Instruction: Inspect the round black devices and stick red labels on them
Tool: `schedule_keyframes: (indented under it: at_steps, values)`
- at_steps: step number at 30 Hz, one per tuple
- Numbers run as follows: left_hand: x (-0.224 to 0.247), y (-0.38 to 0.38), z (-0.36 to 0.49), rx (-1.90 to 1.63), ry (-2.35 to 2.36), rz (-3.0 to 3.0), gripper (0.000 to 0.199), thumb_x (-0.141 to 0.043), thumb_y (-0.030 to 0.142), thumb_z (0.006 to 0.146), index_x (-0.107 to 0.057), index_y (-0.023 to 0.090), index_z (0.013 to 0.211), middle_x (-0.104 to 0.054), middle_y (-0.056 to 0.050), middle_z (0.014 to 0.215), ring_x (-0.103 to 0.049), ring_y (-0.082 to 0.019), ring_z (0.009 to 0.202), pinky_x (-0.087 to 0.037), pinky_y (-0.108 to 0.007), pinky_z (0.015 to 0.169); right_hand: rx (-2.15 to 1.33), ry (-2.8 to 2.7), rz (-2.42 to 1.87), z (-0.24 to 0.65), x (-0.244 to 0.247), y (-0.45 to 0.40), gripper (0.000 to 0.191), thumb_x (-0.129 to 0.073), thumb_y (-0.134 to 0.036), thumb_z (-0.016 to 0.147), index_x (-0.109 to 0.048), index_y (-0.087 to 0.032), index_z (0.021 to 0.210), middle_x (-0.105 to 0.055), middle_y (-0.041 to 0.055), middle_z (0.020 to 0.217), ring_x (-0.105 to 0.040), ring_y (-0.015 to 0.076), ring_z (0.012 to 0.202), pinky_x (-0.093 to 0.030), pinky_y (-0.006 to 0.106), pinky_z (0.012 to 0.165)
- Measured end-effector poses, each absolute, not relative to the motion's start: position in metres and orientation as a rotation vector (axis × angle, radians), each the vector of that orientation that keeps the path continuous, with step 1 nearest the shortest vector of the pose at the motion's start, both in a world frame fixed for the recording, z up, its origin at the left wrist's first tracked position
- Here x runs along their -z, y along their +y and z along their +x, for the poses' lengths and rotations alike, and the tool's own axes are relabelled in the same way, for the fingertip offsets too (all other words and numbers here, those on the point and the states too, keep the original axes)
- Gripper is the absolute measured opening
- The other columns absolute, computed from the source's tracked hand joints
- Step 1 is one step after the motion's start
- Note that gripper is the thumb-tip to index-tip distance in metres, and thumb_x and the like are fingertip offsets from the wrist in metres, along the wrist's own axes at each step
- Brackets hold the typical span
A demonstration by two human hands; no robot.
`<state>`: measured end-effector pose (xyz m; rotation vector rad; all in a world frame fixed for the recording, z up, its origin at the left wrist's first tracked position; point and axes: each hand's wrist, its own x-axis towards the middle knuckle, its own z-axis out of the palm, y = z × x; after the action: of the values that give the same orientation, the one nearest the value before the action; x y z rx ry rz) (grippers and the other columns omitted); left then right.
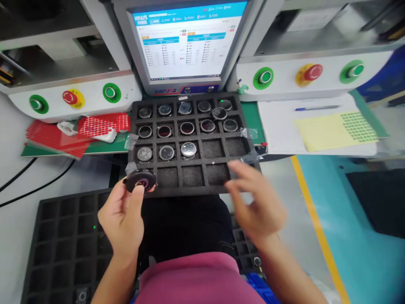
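Two hands: left (122, 213) pinching one round black part (140, 180), right (256, 202) spread above foam tray (193, 177).

We see both forearms reaching forward, bare. Our left hand (122, 215) is raised with thumb and fingers (138, 192) pinched closed at the tips. Our right hand (257, 202) hovers palm down, fingers spread loosely, blurred and holding nothing.
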<state>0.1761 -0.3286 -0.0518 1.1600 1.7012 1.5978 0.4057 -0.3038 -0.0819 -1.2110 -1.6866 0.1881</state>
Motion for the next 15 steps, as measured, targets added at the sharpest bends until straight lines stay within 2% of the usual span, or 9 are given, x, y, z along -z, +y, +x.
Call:
schedule_keyframes:
  at_steps: [1, 2, 3, 5, 7, 10, 15]
  values:
    - [0.053, -0.325, 0.176, -1.560, 1.643, 1.110, 0.011, -0.075, 0.029, 0.092, -0.079, 0.020, 0.097, -0.079, 0.001, 0.082, -0.074, -0.011, 0.073, -0.061, -0.019, 0.078, -0.165, -1.548, -1.393, 0.423, 0.090, -0.296, 0.005, -0.066, -0.019, 0.093, -0.066, -0.023, 0.095, -0.077, 0.0095, 0.115, -0.074, 0.0242, 0.112, -0.060, 0.045, 0.100]
    - [0.055, -0.322, 0.176, -1.496, 1.586, 1.072, 0.013, -0.076, 0.031, 0.091, -0.079, 0.020, 0.096, -0.079, 0.001, 0.083, -0.074, -0.011, 0.074, -0.061, -0.018, 0.076, -0.235, -1.364, -1.569, 0.441, 0.099, -0.286, 0.010, -0.068, -0.029, 0.091, -0.066, -0.024, 0.099, -0.076, 0.0101, 0.117, -0.073, 0.0263, 0.113, -0.057, 0.051, 0.104]
    - [0.056, -0.319, 0.178, -1.420, 1.537, 1.040, 0.015, -0.077, 0.033, 0.091, -0.078, 0.019, 0.097, -0.080, 0.000, 0.085, -0.074, -0.011, 0.074, -0.061, -0.018, 0.073, -0.349, -1.185, -1.660, 0.459, 0.108, -0.276, 0.027, -0.074, -0.038, 0.084, -0.065, -0.024, 0.105, -0.076, 0.0105, 0.116, -0.072, 0.0285, 0.113, -0.055, 0.055, 0.106]
    - [0.058, -0.315, 0.185, -1.276, 1.454, 0.979, 0.020, -0.076, 0.037, 0.091, -0.077, 0.019, 0.098, -0.082, -0.003, 0.092, -0.075, -0.012, 0.076, -0.061, -0.017, 0.069, -0.479, -1.089, -1.720, 0.487, 0.124, -0.258, 0.050, -0.081, -0.048, 0.071, -0.062, -0.022, 0.108, -0.077, 0.0109, 0.104, -0.075, 0.0316, 0.103, -0.059, 0.058, 0.097]
    - [0.059, -0.312, 0.194, -1.186, 1.386, 0.941, 0.022, -0.075, 0.039, 0.092, -0.075, 0.018, 0.099, -0.082, -0.006, 0.096, -0.074, -0.012, 0.074, -0.060, -0.018, 0.067, -0.575, -1.071, -1.718, 0.502, 0.135, -0.247, 0.057, -0.084, -0.051, 0.062, -0.062, -0.021, 0.105, -0.076, 0.0059, 0.084, -0.076, 0.0287, 0.084, -0.063, 0.052, 0.084]
    - [0.057, -0.310, 0.205, -1.128, 1.295, 0.900, 0.023, -0.074, 0.039, 0.092, -0.071, 0.017, 0.099, -0.082, -0.008, 0.098, -0.072, -0.011, 0.069, -0.059, -0.019, 0.064, -0.640, -1.040, -1.675, 0.502, 0.135, -0.243, 0.052, -0.086, -0.050, 0.059, -0.064, -0.022, 0.096, -0.069, -0.0016, 0.066, -0.069, 0.0205, 0.062, -0.062, 0.040, 0.068]
    - [0.055, -0.308, 0.211, -1.089, 1.168, 0.800, 0.025, -0.072, 0.039, 0.092, -0.069, 0.014, 0.094, -0.082, -0.014, 0.102, -0.065, -0.010, 0.062, -0.056, -0.021, 0.060, -0.662, -0.977, -1.496, 0.466, 0.092, -0.267, 0.036, -0.090, -0.034, 0.065, -0.063, -0.027, 0.089, -0.069, -0.0016, 0.070, -0.069, 0.0166, 0.065, -0.060, 0.031, 0.068]
